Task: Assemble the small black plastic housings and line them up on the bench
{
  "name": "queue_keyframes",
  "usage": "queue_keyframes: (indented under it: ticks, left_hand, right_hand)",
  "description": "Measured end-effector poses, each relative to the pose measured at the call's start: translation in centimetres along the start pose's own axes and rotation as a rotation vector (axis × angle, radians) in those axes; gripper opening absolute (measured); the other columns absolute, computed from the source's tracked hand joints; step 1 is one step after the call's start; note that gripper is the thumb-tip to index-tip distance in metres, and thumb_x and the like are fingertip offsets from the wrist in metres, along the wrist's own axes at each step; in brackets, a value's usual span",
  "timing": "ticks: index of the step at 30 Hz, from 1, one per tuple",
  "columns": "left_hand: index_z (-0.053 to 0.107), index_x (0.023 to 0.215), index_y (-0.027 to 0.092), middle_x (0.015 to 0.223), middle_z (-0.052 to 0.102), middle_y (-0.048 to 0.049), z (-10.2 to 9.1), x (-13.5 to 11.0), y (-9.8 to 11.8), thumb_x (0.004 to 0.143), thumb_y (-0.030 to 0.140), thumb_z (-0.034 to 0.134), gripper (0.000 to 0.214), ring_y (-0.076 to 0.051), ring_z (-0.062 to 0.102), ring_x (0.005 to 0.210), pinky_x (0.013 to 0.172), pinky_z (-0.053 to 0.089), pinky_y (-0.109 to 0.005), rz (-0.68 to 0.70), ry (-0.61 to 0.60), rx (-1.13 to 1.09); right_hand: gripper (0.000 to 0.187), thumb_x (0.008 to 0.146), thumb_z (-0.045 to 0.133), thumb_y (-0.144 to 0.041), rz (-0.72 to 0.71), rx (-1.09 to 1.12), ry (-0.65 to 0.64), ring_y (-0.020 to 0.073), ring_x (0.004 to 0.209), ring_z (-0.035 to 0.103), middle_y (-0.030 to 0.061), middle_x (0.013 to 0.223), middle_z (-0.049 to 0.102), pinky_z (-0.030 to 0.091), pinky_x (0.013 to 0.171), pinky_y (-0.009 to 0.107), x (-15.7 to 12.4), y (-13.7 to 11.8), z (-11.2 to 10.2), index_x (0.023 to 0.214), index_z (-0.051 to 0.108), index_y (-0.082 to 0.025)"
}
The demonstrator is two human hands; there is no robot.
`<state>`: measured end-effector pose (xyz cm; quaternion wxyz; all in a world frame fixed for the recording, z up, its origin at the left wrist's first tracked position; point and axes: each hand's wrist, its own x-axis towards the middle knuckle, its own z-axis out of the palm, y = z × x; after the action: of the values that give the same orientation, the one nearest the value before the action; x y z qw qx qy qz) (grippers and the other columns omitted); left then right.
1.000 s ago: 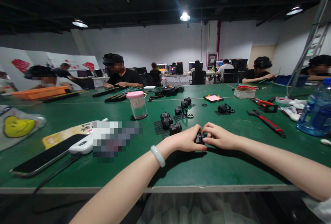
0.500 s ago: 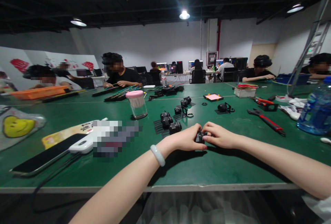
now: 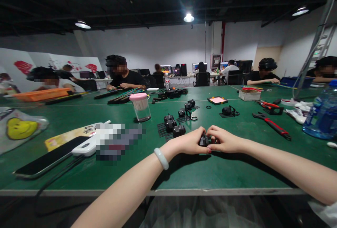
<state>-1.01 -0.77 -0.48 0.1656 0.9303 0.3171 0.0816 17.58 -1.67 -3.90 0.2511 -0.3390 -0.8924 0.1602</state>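
Near the close edge of the green bench point(image 3: 237, 178), a dark-screened phone point(image 3: 50, 158) lies at the left, and a pale bracelet point(image 3: 161, 158) rings the left wrist. Ahead, the left hand point(image 3: 191, 142) and the right hand point(image 3: 225, 140) meet over 1 black part point(image 3: 203, 140). The left fingers grasp it, while the right fingers curl around its right end; whether it touches the bench I cannot tell. Just beyond the left hand, 3 black fittings point(image 3: 179, 130) sit clustered. To the right lies a wrench point(image 3: 275, 126) with a red-and-black handle. Farther on stand a pink-lidded jar point(image 3: 142, 110) at the left and a small white box point(image 3: 249, 95) at the right. Across the bench, a person in black point(image 3: 127, 77) works over thin coloured strands point(image 3: 126, 95).
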Motion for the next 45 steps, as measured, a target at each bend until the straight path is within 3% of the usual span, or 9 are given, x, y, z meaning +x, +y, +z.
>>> queue_keyframes:
  ticks: [18,32,38,45]
  left_hand:
    - [0.036,0.098,0.017,0.087,0.048,-0.0025,-0.13,-0.04,0.45,0.062,0.045,0.055,0.050,-0.015,0.048,0.073,0.059,0.035,-0.024,-0.034,-0.001,-0.013]
    - [0.038,0.094,0.016,0.087,0.049,-0.0035,0.02,0.12,0.22,0.063,0.051,0.052,0.049,-0.016,0.048,0.074,0.062,0.036,-0.025,0.015,0.024,-0.004]
    - [0.037,0.097,0.016,0.089,0.049,-0.0044,0.12,0.17,-0.04,0.063,0.051,0.052,0.051,-0.017,0.049,0.075,0.062,0.036,-0.025,0.017,0.024,-0.006]
    - [0.037,0.095,0.016,0.087,0.049,-0.0033,0.09,0.18,0.09,0.063,0.051,0.052,0.049,-0.016,0.049,0.073,0.060,0.036,-0.025,0.000,0.020,0.015]
  right_hand:
    - [0.023,0.072,0.053,-0.035,-0.008,-0.006,0.009,0.0116,0.070,0.045,0.0040,0.087,0.042,0.041,0.063,0.025,0.07,0.38,0.03,0.083,0.051,-0.015]
    - [0.042,0.062,0.062,-0.032,-0.018,0.071,0.017,0.0088,0.063,0.043,0.0032,0.089,0.040,0.039,0.052,0.021,-0.10,0.52,0.08,0.097,0.043,-0.018]
    - [0.042,0.062,0.061,-0.023,0.005,0.108,0.043,0.0077,0.062,0.043,0.0023,0.090,0.040,0.039,0.052,0.020,-0.19,0.58,0.37,0.098,0.040,-0.019]
    - [0.040,0.064,0.061,-0.026,0.010,0.103,0.020,0.0073,0.062,0.043,0.0017,0.089,0.039,0.040,0.053,0.020,-0.14,0.58,0.16,0.099,0.041,-0.019]
